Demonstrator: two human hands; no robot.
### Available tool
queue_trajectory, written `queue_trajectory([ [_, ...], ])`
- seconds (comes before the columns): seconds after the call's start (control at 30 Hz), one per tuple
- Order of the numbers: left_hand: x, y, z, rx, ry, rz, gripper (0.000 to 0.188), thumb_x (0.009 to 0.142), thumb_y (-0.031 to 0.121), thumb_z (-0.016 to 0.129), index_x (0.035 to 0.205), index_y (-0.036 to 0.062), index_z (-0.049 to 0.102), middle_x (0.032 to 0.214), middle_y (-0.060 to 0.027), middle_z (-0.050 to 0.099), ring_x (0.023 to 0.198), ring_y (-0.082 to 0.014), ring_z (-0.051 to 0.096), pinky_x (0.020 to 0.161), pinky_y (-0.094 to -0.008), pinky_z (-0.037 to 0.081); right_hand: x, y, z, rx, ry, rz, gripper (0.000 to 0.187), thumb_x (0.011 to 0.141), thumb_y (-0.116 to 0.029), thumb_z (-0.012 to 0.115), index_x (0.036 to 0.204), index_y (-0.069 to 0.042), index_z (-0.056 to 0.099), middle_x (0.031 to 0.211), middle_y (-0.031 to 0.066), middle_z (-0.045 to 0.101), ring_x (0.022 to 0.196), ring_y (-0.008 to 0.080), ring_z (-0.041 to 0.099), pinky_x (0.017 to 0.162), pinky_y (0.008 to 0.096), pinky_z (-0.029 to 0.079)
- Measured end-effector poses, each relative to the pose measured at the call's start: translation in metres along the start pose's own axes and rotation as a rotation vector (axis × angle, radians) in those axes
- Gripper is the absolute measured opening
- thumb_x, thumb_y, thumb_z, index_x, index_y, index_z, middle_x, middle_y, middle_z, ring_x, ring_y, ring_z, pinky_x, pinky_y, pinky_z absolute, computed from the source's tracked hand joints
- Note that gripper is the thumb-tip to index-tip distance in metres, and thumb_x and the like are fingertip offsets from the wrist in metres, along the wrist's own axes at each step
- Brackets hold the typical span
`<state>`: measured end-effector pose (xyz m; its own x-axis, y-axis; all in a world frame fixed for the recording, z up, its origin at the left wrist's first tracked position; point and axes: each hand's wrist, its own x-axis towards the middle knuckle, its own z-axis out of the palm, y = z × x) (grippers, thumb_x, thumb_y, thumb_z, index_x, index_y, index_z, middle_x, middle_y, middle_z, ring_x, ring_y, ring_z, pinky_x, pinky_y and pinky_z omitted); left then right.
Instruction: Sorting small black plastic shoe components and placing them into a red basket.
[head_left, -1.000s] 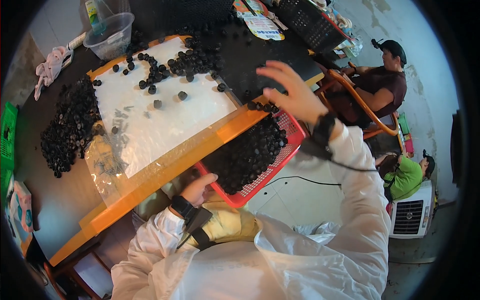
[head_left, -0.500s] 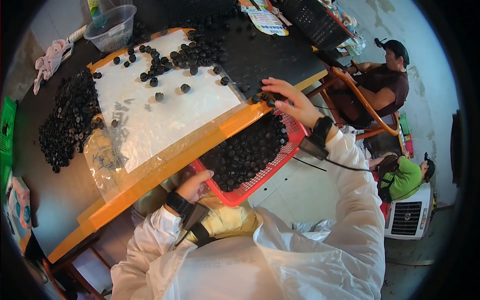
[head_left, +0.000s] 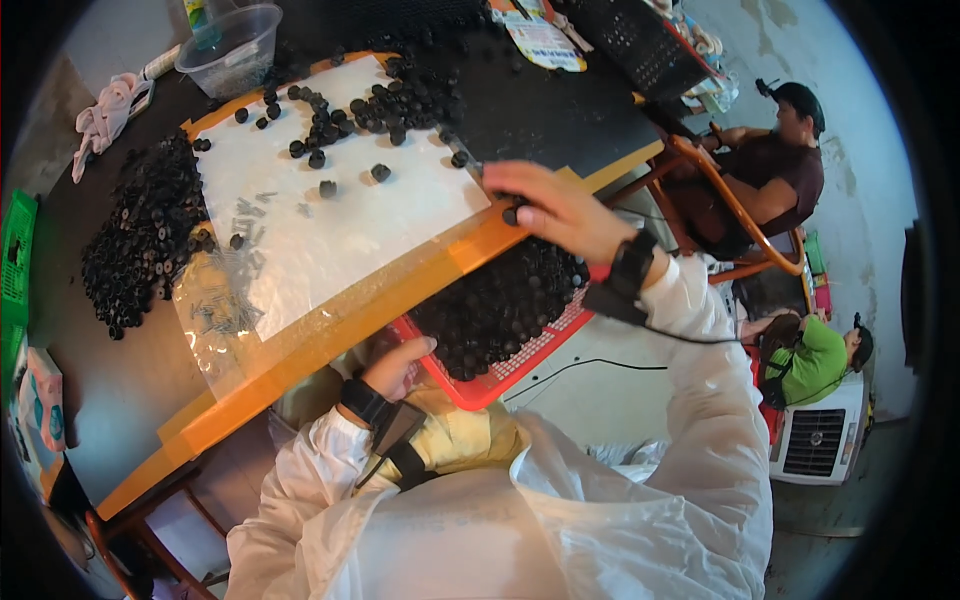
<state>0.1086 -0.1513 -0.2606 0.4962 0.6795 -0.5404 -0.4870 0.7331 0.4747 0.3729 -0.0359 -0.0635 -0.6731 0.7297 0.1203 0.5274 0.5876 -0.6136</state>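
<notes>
With fingers and thumb, my left hand [head_left: 395, 370] grips the left end of a red plastic basket [head_left: 478, 395], held just under the table's front edge. Many small round black knobs [head_left: 490, 325] fill the basket. My right hand [head_left: 568, 212] is over the table edge above the basket's far end, fingers stretched out and slightly blurred. A black knob [head_left: 512, 215] sits on the edge beside its thumb; whatever lies beneath the palm is hidden. More knobs [head_left: 328, 188] are scattered on the white sheet [head_left: 350, 230] nearby.
A heap of black rings [head_left: 140, 230] lies on the table's left, beside small metal pins [head_left: 220, 305] on clear plastic. A clear tub [head_left: 235, 55] and a black crate [head_left: 640, 45] stand at the back. Two people [head_left: 780, 170] sit to the right. A cable hangs from my right wrist.
My right hand has swept left along the table edge, toward the white sheet's corner. Knobs near that corner are now fewer in view. My left hand still holds the basket.
</notes>
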Motion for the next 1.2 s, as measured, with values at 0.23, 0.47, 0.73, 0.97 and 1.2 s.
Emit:
queue_trajectory([
  [0.23,-0.011,-0.002,-0.009,-0.006,-0.066,-0.019,0.018,0.087,0.012,0.064,0.103,0.0045,0.061,0.093,-0.0082,0.067,0.082,-0.0205,0.067,0.076,-0.037,0.057,-0.013,-0.021,-0.024,0.096,-0.149,-0.01,0.043,0.094,-0.025,0.056,0.132,-0.006,0.052,0.14,0.0135,0.046,0.135,0.0302,0.038,0.111,0.0404,0.027],
  [0.47,-0.016,0.001,0.008,-0.054,-0.077,0.028,0.018,0.086,0.006,0.063,0.104,0.0046,0.059,0.093,-0.0065,0.063,0.086,-0.0169,0.064,0.077,-0.032,0.054,0.112,0.12,-0.1,-0.025,0.285,0.272,0.06,0.098,-0.045,0.047,0.144,-0.008,0.038,0.149,0.0168,0.033,0.141,0.0299,0.025,0.114,0.0368,0.02],
  [0.73,-0.003,0.01,0.02,-0.167,-0.128,0.201,0.031,0.085,0.001,0.061,0.116,0.005,0.057,0.102,-0.0057,0.061,0.094,-0.0186,0.057,0.086,-0.0364,0.048,0.193,0.147,-0.053,-0.165,0.092,0.088,0.055,0.094,-0.045,0.052,0.14,-0.016,0.046,0.145,0.0161,0.039,0.138,0.0309,0.03,0.114,0.0402,0.023],
  [0.97,-0.01,0.008,0.021,-0.197,-0.043,0.191,0.027,0.087,0.004,0.06,0.115,0.0043,0.057,0.102,-0.0064,0.061,0.096,-0.0209,0.059,0.087,-0.0378,0.048,0.18,0.082,-0.023,-0.047,-0.098,-0.152,0.045,0.093,-0.036,0.056,0.131,-0.013,0.054,0.142,0.011,0.042,0.137,0.0288,0.03,0.114,0.0418,0.02],
  [1.2,-0.016,0.009,0.008,-0.156,-0.133,0.153,0.026,0.09,0.004,0.059,0.116,0.004,0.057,0.111,-0.0059,0.06,0.104,-0.0184,0.057,0.096,-0.0364,0.046,0.129,0.036,-0.006,-0.122,-0.13,-0.24,0.03,0.083,-0.027,0.071,0.108,-0.012,0.066,0.13,0.0095,0.049,0.129,0.0301,0.037,0.11,0.0427,0.026],
])
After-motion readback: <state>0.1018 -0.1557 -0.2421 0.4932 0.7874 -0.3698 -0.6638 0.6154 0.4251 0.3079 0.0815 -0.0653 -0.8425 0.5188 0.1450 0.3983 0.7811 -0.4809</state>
